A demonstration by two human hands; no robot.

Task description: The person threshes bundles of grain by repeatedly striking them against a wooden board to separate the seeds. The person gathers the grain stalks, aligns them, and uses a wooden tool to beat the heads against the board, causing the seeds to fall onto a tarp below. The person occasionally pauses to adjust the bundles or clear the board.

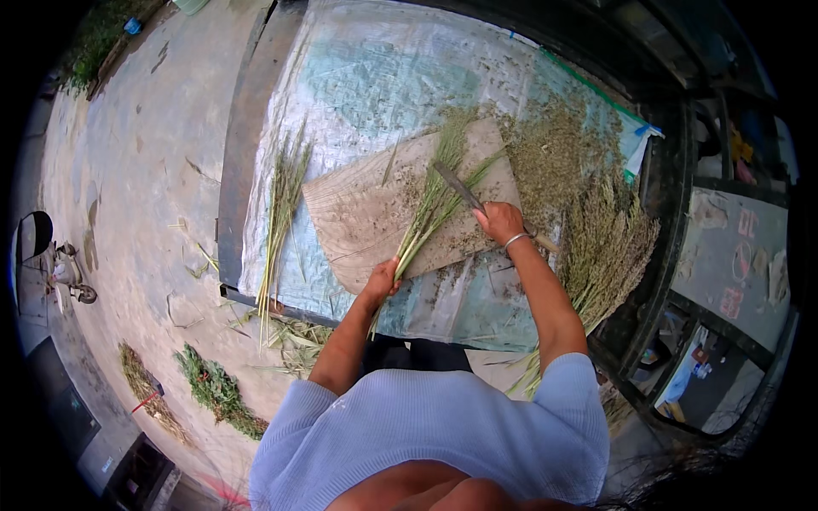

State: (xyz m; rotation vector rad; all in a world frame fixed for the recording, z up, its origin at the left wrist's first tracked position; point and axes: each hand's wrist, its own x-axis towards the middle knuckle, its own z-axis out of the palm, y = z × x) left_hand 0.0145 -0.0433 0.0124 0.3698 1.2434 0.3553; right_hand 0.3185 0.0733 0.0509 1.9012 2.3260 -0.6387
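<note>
My left hand (383, 279) is closed round the lower stems of a bundle of green seed-headed stalks (423, 220). Their tops fan out over a wooden board (349, 200) with a rounded corner. In my right hand (500, 221) is a knife (458, 185) with a dark blade and a pale wooden handle whose end shows behind the wrist. The blade lies across the upper stalks; whether it presses on them I cannot tell. Loose seed (558, 149) is spread beyond the board, on the right.
A pale blue and white sheet (366, 85) covers the raised bed under the board. Thinner stalks (281, 213) lie at its left side, and a thick seed-headed sheaf (609, 247) at its right. Dark metal framing (673, 230) borders the right. Plant heaps (213, 387) lie on the ground, lower left.
</note>
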